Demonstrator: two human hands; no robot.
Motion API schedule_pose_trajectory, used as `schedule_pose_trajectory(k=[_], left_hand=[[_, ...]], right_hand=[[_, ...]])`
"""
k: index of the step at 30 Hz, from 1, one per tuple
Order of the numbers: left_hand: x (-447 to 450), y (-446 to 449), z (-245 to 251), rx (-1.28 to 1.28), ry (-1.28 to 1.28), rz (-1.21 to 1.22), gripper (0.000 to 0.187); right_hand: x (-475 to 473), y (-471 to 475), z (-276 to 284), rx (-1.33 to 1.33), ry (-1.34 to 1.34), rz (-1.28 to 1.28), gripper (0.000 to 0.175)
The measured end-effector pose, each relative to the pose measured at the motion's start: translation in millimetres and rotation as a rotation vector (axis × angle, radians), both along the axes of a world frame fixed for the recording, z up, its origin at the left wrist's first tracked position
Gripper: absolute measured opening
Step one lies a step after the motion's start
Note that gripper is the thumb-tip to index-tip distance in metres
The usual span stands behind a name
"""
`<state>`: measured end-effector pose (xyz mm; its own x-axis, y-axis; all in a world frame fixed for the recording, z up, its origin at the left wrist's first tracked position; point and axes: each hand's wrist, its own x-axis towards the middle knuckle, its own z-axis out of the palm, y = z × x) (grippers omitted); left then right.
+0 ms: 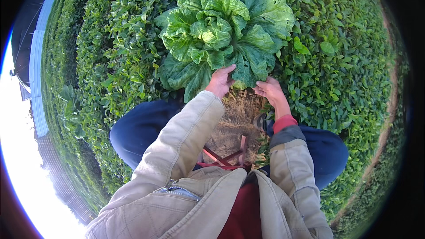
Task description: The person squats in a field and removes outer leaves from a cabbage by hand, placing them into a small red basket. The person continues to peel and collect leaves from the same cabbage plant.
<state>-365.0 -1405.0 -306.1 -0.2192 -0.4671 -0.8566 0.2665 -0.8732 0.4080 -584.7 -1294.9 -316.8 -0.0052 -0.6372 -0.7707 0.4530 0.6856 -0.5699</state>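
A large leafy cabbage plant (212,35) spreads its wrinkled green leaves in front of me, with a pale, tighter heart at its middle and small holes in some outer leaves. My left hand (221,80) is at the plant's lower edge, its thumb and fingers around the rim of an outer leaf; whether they press on it is unclear. To the right, my right hand (269,90) has its fingertips at the edge of a lower outer leaf (254,69), the fingers bent close together. The plant's base is hidden under the leaves.
Dense rows of low leafy bushes stand left (129,39) and right (335,53) of the plant. Bare soil (237,113) lies between my knees, with crossed reddish bars (225,159) of a seat or frame below. A pale blue barrier (38,56) runs along the far left.
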Motion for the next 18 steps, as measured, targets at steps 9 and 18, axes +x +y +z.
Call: schedule_pose_trajectory(k=[9,18], left_hand=[[-10.0,-3.5,21.4,-0.269,-0.45,-0.346,0.051],[-23.1,17.4,82.2,-1.596,-0.745,-0.808,0.078]], right_hand=[[0.0,-13.1,38.2,-0.03,0.085,0.058,0.028],[-20.1,-32.2,72.7,-0.271,-0.072,0.204,0.058]])
